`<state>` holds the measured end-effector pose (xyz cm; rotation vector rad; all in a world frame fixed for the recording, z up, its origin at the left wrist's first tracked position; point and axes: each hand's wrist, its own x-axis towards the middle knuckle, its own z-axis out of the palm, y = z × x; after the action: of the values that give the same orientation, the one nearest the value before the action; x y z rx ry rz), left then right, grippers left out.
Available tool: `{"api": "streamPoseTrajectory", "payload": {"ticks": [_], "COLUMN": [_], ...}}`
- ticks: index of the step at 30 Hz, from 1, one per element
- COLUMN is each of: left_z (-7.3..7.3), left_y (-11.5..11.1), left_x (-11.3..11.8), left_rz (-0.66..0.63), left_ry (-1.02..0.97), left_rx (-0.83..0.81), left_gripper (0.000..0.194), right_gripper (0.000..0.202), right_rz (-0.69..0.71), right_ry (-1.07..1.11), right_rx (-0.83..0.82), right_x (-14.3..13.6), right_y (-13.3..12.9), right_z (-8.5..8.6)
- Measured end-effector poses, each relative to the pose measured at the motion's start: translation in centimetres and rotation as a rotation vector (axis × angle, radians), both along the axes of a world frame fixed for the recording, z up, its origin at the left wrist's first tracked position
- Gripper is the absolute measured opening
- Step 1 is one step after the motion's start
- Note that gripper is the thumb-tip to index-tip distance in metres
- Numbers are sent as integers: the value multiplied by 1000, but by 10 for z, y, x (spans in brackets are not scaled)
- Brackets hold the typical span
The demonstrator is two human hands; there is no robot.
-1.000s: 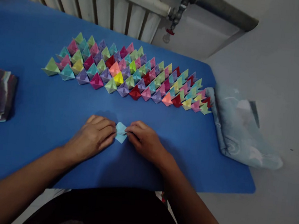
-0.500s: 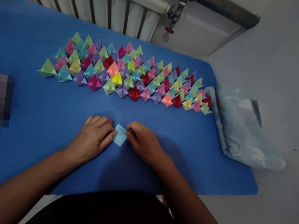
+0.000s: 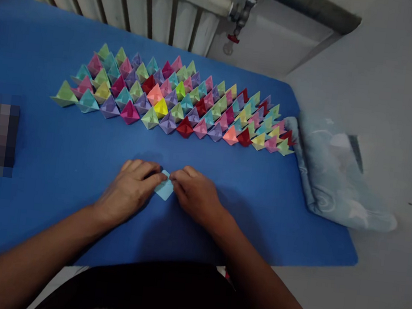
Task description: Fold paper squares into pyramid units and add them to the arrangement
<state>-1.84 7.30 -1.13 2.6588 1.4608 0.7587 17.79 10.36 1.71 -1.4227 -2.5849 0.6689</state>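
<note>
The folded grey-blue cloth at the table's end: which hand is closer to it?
Right. The right hand pinches the side of the light-blue paper nearer the folded cloth; the left hand is farther off, at the paper's opposite side.

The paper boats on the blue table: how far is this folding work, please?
Done: rows of colourful paper boats stand on the blue table. In hand: the left hand and right hand hold a light-blue paper. Left: this paper looks nearly flat, not yet boat-shaped; how many more are wanted, the view does not show.
</note>
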Motion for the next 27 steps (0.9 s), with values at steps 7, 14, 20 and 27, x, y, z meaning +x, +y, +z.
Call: {"api": "streamPoseTrajectory", "payload": {"ticks": [7,14,20,27], "left_z": [-3,0,17,53], "left_y": [-3,-21,-13,62], "left_x": [-9,-26,-18,13], "left_rz": [-158,-161,-107,-219], "left_ry": [88,164,191,282], "left_rx": [99,88,-6,-598], "left_gripper": [31,40,31,20], "right_gripper": [18,26,33,31], "right_rz": [-58,-87,-40,-14], "right_ry": [106,81,-2,-15], "right_rx": [-15,40,100,101], "right_x": [1,11,16,17], "right_y": [0,-5,-8,-5], "right_z": [-1,-4,-7,-9]}}
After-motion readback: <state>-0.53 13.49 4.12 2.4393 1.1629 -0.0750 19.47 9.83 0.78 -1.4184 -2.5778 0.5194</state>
